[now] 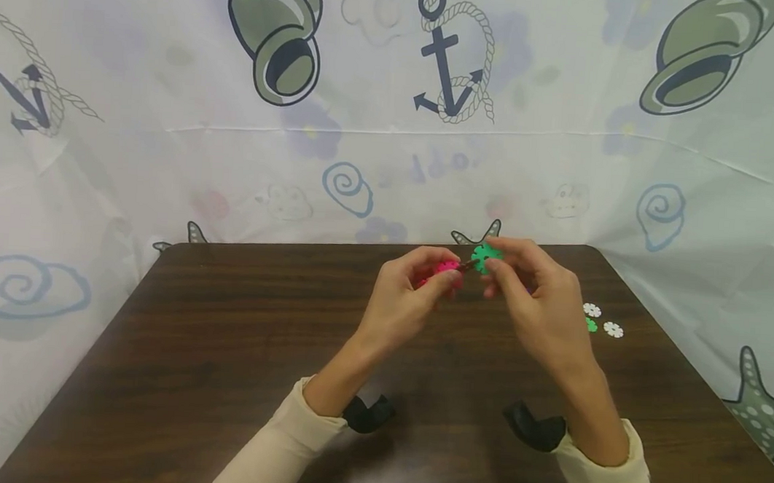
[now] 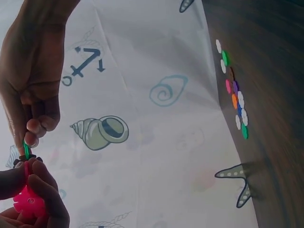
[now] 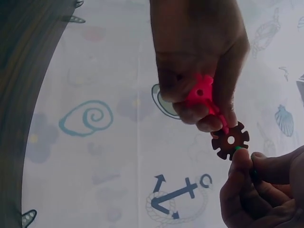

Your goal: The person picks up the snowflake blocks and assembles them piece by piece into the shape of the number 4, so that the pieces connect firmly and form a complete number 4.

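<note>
My left hand (image 1: 397, 297) grips pink notched discs (image 1: 448, 266) between thumb and fingers. Joined to them edge-on is a brown notched disc (image 3: 223, 142), which projects toward my right hand (image 1: 548, 301). That hand pinches a green notched disc (image 1: 484, 258) between thumb and fingertips, with its edge against the brown disc. In the right wrist view, one pink disc (image 3: 200, 92) lies partly inside the left fingers. The left wrist view shows another side of a pink disc (image 2: 29, 202). Fingers hide parts of the discs, so how deeply green and brown fit together is unclear.
Loose notched discs lie at the right of the dark wooden table (image 1: 224, 350), among them a white disc (image 1: 614, 329). More colours, including an orange disc (image 2: 234, 101), show in the left wrist view. A printed white cloth (image 1: 390, 176) stands behind the table.
</note>
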A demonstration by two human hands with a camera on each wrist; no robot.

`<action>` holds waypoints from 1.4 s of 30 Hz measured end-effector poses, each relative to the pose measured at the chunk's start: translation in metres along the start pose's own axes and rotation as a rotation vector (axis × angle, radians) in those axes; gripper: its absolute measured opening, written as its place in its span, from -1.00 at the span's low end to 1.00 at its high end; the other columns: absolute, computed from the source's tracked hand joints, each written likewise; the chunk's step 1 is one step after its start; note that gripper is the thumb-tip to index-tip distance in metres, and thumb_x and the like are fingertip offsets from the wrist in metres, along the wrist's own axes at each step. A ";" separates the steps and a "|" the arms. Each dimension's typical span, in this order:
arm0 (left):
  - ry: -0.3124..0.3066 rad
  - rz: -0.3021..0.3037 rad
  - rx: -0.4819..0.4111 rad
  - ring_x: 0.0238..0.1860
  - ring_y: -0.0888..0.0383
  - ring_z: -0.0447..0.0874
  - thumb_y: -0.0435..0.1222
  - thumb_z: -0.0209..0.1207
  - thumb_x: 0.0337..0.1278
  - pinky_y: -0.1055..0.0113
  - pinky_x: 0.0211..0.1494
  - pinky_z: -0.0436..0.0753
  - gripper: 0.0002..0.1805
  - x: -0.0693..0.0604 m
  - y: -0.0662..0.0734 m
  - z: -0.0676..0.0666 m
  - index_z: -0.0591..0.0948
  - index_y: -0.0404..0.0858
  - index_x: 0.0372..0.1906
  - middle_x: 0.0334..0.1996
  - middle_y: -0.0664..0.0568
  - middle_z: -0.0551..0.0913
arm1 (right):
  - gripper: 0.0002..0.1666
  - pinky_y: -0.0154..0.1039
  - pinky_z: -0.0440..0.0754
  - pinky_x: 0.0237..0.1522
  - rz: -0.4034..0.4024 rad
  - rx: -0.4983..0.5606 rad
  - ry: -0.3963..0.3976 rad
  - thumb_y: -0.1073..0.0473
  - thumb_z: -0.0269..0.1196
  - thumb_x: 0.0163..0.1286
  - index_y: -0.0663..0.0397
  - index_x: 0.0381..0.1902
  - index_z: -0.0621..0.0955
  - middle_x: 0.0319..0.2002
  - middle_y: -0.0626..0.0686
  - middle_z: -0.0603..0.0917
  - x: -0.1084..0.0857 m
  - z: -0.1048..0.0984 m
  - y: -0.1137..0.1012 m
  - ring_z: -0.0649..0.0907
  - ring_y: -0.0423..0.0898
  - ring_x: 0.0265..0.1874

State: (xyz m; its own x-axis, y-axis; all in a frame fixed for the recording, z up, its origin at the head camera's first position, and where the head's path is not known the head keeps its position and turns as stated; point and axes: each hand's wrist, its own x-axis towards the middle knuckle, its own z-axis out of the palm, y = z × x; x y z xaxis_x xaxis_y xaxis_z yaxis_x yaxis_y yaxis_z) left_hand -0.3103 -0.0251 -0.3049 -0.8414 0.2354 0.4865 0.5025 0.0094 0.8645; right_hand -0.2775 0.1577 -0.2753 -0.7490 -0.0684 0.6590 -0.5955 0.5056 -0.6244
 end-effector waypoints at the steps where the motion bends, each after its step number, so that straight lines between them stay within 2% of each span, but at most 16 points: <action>1: -0.003 0.000 0.005 -0.30 -0.18 0.74 -0.37 0.28 0.36 0.35 -0.35 0.68 -0.81 0.000 0.000 -0.001 0.67 -0.32 0.00 -0.28 -0.21 0.79 | -0.71 -0.48 0.52 -0.50 0.003 0.003 -0.004 0.33 0.28 0.47 0.16 0.12 0.69 -0.46 0.07 0.75 0.000 0.000 0.000 0.68 -0.29 -0.51; 5: -0.016 -0.018 0.015 -0.28 -0.09 0.76 -0.34 0.28 0.37 0.26 -0.32 0.70 -0.82 0.001 0.000 -0.005 0.68 -0.26 0.00 -0.26 -0.13 0.82 | -0.71 -0.47 0.60 -0.42 0.039 0.024 -0.029 0.29 0.28 0.49 0.12 0.12 0.69 -0.44 0.07 0.76 0.002 0.001 0.001 0.71 -0.24 -0.49; 9: -0.025 -0.021 0.016 -0.28 0.02 0.78 -0.32 0.31 0.35 0.15 -0.18 0.78 -0.81 0.000 0.000 -0.009 0.67 -0.19 0.01 -0.22 -0.12 0.82 | -0.71 -0.46 0.61 -0.40 0.071 0.017 -0.062 0.24 0.27 0.50 0.07 0.13 0.69 -0.42 0.05 0.77 0.004 0.000 0.002 0.70 -0.25 -0.49; 11: -0.026 -0.018 0.021 -0.26 0.01 0.79 -0.30 0.32 0.34 0.08 -0.11 0.80 -0.80 -0.001 0.000 -0.009 0.67 -0.17 0.01 -0.22 -0.13 0.81 | -0.70 -0.45 0.56 -0.45 0.073 -0.003 -0.075 0.22 0.28 0.51 0.06 0.15 0.68 -0.43 0.03 0.76 0.004 0.000 0.003 0.69 -0.26 -0.49; 14: -0.014 -0.022 0.044 -0.22 -0.09 0.79 -0.26 0.32 0.34 0.10 -0.08 0.81 -0.81 -0.001 -0.002 -0.008 0.67 -0.15 -0.01 -0.22 -0.13 0.80 | -0.69 -0.40 0.50 -0.50 0.079 -0.026 -0.101 0.19 0.27 0.51 0.03 0.17 0.67 -0.44 0.01 0.75 0.004 0.000 0.005 0.68 -0.24 -0.50; 18: 0.019 -0.024 0.052 -0.24 -0.05 0.78 -0.26 0.30 0.36 0.11 -0.15 0.81 -0.85 -0.001 -0.003 -0.007 0.69 -0.14 -0.04 -0.26 -0.08 0.79 | -0.56 -0.39 0.54 -0.38 0.114 -0.077 -0.158 0.05 0.21 0.57 -0.01 0.33 0.57 -0.39 0.00 0.77 0.005 -0.007 0.009 0.73 -0.17 -0.45; 20: 0.036 -0.015 0.049 -0.28 0.04 0.76 -0.27 0.29 0.37 0.08 -0.20 0.81 -0.87 -0.001 -0.002 -0.007 0.69 -0.14 -0.06 -0.29 -0.05 0.79 | -0.45 -0.35 0.58 -0.26 0.151 -0.120 -0.187 -0.06 0.17 0.59 0.00 0.43 0.48 -0.35 -0.02 0.80 0.006 -0.013 0.013 0.76 -0.13 -0.37; 22: 0.049 -0.004 0.045 -0.32 0.11 0.73 -0.29 0.29 0.36 0.10 -0.26 0.79 -0.88 0.000 -0.002 -0.008 0.70 -0.15 -0.07 -0.33 -0.06 0.78 | -0.33 -0.25 0.55 -0.11 0.207 -0.185 -0.217 -0.18 0.11 0.60 0.03 0.50 0.40 -0.31 -0.04 0.82 0.008 -0.020 0.018 0.75 -0.07 -0.20; 27: 0.052 0.005 0.045 -0.35 0.16 0.71 -0.30 0.29 0.35 0.20 -0.32 0.75 -0.89 0.000 0.000 -0.008 0.70 -0.15 -0.09 -0.35 -0.06 0.76 | -0.12 0.21 0.50 0.22 0.390 -0.307 -0.319 -0.37 -0.02 0.59 0.17 0.53 0.33 -0.04 0.07 0.84 0.014 -0.032 0.031 0.60 0.21 0.25; 30: 0.040 0.004 0.050 -0.33 0.12 0.72 -0.29 0.29 0.36 0.18 -0.30 0.76 -0.88 0.000 0.001 -0.009 0.70 -0.15 -0.06 -0.34 -0.05 0.76 | -0.13 0.32 0.48 0.28 0.453 -0.334 -0.365 -0.36 -0.06 0.60 0.22 0.48 0.39 0.09 0.14 0.78 0.016 -0.034 0.040 0.56 0.30 0.33; 36: 0.033 0.006 0.046 -0.28 -0.05 0.75 -0.28 0.27 0.37 0.07 -0.26 0.77 -0.87 0.001 0.002 -0.009 0.69 -0.14 -0.05 -0.34 -0.05 0.76 | -0.23 0.38 0.49 0.28 0.484 -0.362 -0.415 -0.27 -0.01 0.62 0.22 0.45 0.45 0.34 0.32 0.58 0.019 -0.035 0.057 0.53 0.38 0.33; 42: 0.033 0.001 0.041 -0.27 -0.09 0.76 -0.28 0.27 0.37 0.24 -0.29 0.74 -0.87 0.001 0.003 -0.009 0.69 -0.14 -0.05 -0.34 -0.06 0.76 | -0.35 0.39 0.49 0.28 0.498 -0.379 -0.445 -0.11 0.08 0.62 0.21 0.44 0.43 0.35 0.38 0.55 0.022 -0.037 0.080 0.52 0.40 0.33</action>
State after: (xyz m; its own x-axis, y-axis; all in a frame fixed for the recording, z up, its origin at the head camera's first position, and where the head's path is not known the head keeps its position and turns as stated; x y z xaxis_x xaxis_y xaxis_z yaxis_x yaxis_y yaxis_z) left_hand -0.3116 -0.0340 -0.3008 -0.8466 0.2033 0.4918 0.5105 0.0489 0.8585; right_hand -0.3305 0.2284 -0.2954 -0.9969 -0.0547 0.0565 -0.0771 0.8220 -0.5642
